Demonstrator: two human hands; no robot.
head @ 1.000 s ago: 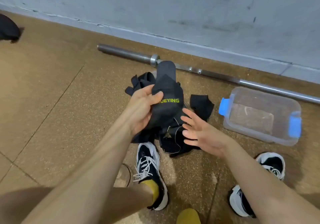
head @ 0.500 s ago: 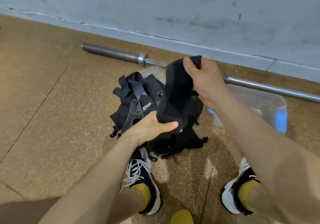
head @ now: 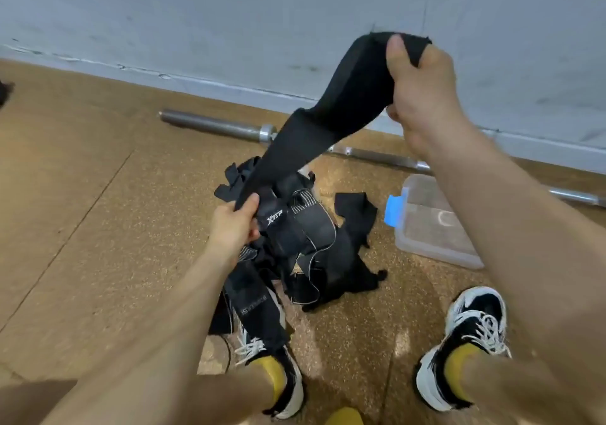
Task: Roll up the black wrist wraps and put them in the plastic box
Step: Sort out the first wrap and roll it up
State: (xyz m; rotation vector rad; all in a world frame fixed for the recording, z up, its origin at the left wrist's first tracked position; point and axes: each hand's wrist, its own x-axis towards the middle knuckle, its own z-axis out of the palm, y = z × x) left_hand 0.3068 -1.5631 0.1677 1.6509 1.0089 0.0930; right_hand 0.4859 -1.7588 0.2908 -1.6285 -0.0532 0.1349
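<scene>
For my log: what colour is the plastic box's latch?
Blue latch on the clear plastic box; head view.

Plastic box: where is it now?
In the head view the plastic box sits on the floor, right of the wrap pile, near the barbell.

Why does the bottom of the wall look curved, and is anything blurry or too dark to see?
Head view: the wide lens bends the wall edge and swells the right forearm; light is soft and even, shadows faint; the held wrap and the pile of wraps read as flat black, little detail; the whole frame is slightly soft.
</scene>
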